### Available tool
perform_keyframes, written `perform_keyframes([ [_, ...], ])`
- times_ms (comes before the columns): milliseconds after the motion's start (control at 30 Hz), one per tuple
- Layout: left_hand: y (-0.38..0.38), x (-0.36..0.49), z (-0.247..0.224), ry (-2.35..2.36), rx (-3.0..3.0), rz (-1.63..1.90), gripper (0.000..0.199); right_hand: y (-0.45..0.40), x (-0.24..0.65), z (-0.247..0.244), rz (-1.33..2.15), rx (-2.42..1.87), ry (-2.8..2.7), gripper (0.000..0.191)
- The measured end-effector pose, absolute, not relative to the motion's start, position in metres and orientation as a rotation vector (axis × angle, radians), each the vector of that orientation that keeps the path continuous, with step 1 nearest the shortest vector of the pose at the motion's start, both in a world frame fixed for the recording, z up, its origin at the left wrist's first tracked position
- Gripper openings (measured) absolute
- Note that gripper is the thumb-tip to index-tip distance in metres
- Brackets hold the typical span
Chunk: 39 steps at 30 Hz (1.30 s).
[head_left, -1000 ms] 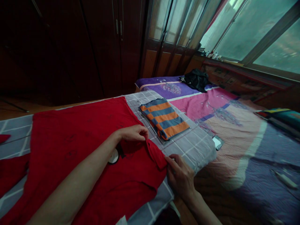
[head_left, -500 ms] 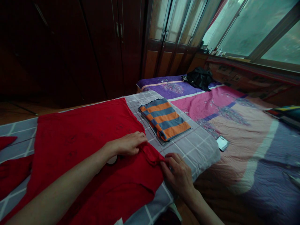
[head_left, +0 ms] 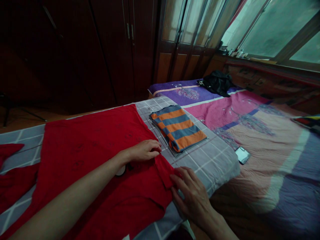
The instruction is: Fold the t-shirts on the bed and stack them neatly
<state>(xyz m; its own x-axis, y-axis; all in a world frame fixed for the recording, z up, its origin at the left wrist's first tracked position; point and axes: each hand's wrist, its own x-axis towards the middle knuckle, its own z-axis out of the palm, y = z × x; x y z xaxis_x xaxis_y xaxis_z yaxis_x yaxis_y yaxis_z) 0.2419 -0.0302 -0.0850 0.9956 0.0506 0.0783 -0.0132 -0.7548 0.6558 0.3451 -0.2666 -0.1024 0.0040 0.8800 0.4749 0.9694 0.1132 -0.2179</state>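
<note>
A red shirt (head_left: pixel 100 133) lies spread over a grey checked cloth, with dark printed marks on its surface. At its right edge, my left hand (head_left: pixel 146 150) is closed on the fabric, fingers bent and thumb against them. My right hand (head_left: pixel 192 190) pinches the corner of a narrow strip folded over along that same edge, nearer to me. Under my left wrist, a small round pale thing (head_left: pixel 120 171) shows in part on the shirt. Just beyond the hands rests a folded orange and grey striped garment (head_left: pixel 181 126).
The grey checked cloth (head_left: pixel 200 155) covers the surface under the shirt. A bed with a colourful quilt (head_left: pixel 260 140) stands to the right, bearing a black bag-like bundle (head_left: pixel 216 83) and a small clipboard-like thing (head_left: pixel 242 155). Dark wardrobes (head_left: pixel 112 50) line the back.
The strip at the shirt's right edge, bunched before, now lies flatter and wider. My right hand has shifted slightly down, still on its corner. The view has turned a little left.
</note>
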Motion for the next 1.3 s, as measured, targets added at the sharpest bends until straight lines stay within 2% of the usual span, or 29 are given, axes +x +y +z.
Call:
perform_keyframes([
  [200, -0.026, 0.24, -0.084, 0.099, 2.382, 0.132, 0.029, -0.26, 0.332, -0.101, -0.226, -1.645, -1.815, 0.013],
  [367, -0.024, 0.244, -0.087, 0.197, 2.452, 0.166, 0.04, -0.261, 0.325, -0.098, -0.116, -1.737, -1.86, 0.005],
  [533, -0.032, 0.245, -0.09, 0.251, 2.642, 0.175, 0.036, -0.254, 0.336, -0.095, -0.256, -1.713, -1.896, 0.029],
  [667, -0.04, 0.246, -0.103, 0.297, 2.735, 0.005, 0.054, -0.242, 0.333, -0.109, -0.23, -1.78, -2.11, 0.066],
  [733, -0.039, 0.244, -0.109, 0.334, 2.781, -0.055, 0.056, -0.244, 0.329, -0.116, -0.146, -1.859, -2.215, 0.075],
  [933, -0.028, 0.239, -0.107, 0.41, 2.815, -0.137, 0.057, -0.255, 0.332, -0.114, -0.065, -1.919, -2.31, 0.073],
  [1233, -0.042, 0.253, -0.123, 0.381, 2.796, 0.024, 0.062, -0.248, 0.324, -0.141, -0.329, -1.767, -2.28, 0.09],
  [1300, -0.042, 0.253, -0.124, 0.382, 2.781, 0.044, 0.062, -0.26, 0.328, -0.152, -0.414, -1.679, -2.301, 0.088],
])
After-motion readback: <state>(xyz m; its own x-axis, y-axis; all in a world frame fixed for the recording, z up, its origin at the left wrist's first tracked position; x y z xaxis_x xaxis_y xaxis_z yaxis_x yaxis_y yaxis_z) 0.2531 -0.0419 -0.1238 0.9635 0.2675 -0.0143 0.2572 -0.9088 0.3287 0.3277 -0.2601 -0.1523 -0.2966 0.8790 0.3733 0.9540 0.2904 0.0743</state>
